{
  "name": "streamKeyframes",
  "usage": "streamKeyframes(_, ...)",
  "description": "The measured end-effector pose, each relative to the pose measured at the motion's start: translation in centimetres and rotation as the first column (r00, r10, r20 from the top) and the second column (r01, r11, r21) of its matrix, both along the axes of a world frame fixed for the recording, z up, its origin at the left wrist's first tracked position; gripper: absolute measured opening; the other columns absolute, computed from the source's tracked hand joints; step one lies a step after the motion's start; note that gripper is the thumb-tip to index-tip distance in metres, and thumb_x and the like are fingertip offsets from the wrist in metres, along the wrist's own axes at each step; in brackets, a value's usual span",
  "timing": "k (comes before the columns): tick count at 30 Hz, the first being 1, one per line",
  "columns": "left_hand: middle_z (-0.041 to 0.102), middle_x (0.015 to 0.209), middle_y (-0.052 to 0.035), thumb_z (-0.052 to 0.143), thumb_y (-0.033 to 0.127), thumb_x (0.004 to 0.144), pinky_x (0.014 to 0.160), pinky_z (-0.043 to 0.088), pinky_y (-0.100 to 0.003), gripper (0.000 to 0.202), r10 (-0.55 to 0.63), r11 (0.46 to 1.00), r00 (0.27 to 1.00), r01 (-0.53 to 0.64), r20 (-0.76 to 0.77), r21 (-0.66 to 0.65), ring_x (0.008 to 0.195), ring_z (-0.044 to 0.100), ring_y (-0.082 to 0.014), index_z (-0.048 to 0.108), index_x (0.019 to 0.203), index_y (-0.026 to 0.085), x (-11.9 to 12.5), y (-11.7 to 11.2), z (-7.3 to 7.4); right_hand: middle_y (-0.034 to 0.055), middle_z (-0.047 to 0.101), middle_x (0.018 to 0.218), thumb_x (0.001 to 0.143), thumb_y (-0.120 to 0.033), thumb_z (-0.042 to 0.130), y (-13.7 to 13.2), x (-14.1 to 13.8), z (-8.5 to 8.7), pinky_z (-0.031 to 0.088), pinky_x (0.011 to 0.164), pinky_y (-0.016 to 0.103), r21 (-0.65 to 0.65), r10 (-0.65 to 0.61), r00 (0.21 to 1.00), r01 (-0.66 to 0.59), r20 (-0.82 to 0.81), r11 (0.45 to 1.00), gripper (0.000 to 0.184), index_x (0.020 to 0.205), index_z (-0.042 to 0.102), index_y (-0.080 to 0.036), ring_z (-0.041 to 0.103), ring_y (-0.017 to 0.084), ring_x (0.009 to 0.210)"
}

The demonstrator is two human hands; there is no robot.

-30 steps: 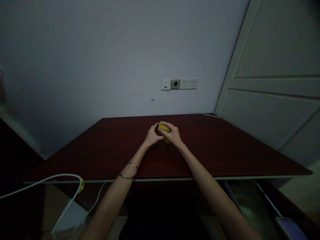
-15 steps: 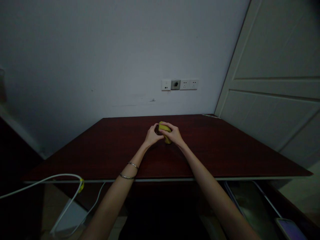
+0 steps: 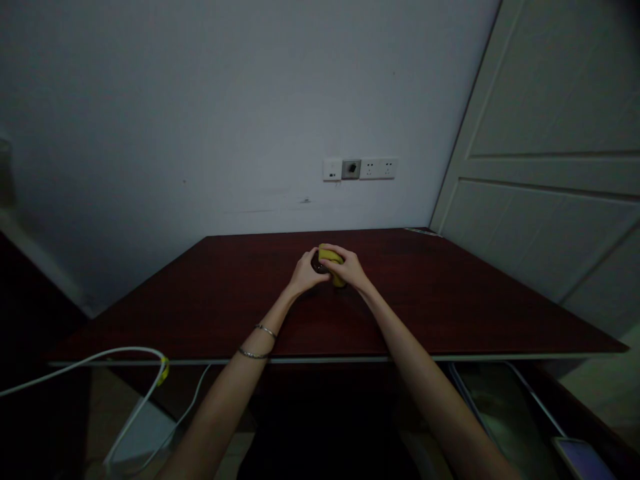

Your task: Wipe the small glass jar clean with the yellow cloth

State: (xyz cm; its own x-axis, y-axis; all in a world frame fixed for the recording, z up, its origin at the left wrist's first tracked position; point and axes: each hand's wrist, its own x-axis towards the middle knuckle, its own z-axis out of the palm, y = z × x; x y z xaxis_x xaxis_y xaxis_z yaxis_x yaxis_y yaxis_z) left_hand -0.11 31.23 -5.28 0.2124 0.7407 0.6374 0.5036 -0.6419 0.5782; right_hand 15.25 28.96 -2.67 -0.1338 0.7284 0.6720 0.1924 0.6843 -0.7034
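My left hand (image 3: 303, 275) is curled round a small dark, shiny, rounded object (image 3: 317, 264), possibly glass; its kind is hard to make out. My right hand (image 3: 351, 269) grips a yellow cloth (image 3: 330, 255) between thumb and fingers. The cloth presses against the right side and upper part of the dark object, and a fold of it hangs below the right thumb. Both hands meet above the middle of the dark red table (image 3: 225, 300). Part of the dark object is hidden by the cloth and fingers.
Sockets and a switch (image 3: 351, 169) sit on the wall behind the table. A white cable (image 3: 125, 349) loops past the front left edge. At lower right, a phone (image 3: 583, 459) lies below table height. A pale panelled door (image 3: 545, 220) stands at the right.
Both hands stay in nearly the same place. The cloth has shifted slightly on the dark object, and more of that object's shiny surface shows between the hands.
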Motion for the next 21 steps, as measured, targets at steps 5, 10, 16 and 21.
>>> streamKeyframes(5,0.053,0.118,-0.0152,0.076,0.032,0.052,0.095,0.041,-0.039,0.082,-0.052,0.999,0.997,0.053,0.052,-0.011,0.109,0.052,-0.0256,0.044,0.124,0.01,0.2,-0.4,0.3,0.0051,0.067,0.099,0.066,-0.039,0.066,0.3,-0.2,0.2,0.048,0.084,0.033,-0.077,-0.025,0.994,0.017,-0.11,0.997,0.038,0.099,0.065,-0.019,0.062,0.019,0.089)
streamKeyframes(10,0.059,0.114,-0.0119,0.075,0.035,0.056,0.094,0.043,-0.036,0.074,-0.172,0.982,0.967,0.183,0.188,-0.043,0.104,0.056,-0.0228,0.047,0.12,0.012,0.4,-1.6,1.8,0.0074,0.066,0.104,0.066,-0.043,0.066,0.7,0.4,0.7,0.048,0.084,0.033,-0.173,0.032,0.944,-0.094,-0.328,0.981,0.043,0.1,0.064,-0.017,0.062,0.02,0.092)
streamKeyframes(16,0.063,0.106,-0.0096,0.075,0.037,0.056,0.087,0.048,-0.034,0.068,-0.188,0.971,0.94,0.222,0.284,-0.093,0.096,0.059,-0.0218,0.051,0.114,0.012,0.3,-1.8,2.4,0.0058,0.067,0.104,0.062,-0.042,0.069,0.4,1.0,1.0,0.049,0.084,0.034,-0.138,0.095,0.966,-0.131,-0.239,0.982,0.045,0.101,0.064,-0.019,0.062,0.02,0.092)
streamKeyframes(21,0.063,0.105,-0.01,0.075,0.035,0.056,0.087,0.048,-0.034,0.067,-0.237,0.955,0.927,0.277,0.291,-0.104,0.096,0.06,-0.0216,0.051,0.113,0.01,0.4,-2.1,2.6,0.0079,0.068,0.099,0.063,-0.045,0.068,1.1,0.8,0.6,0.049,0.084,0.034,-0.152,-0.014,0.959,-0.03,-0.283,0.988,0.043,0.095,0.066,-0.017,0.063,0.021,0.089)
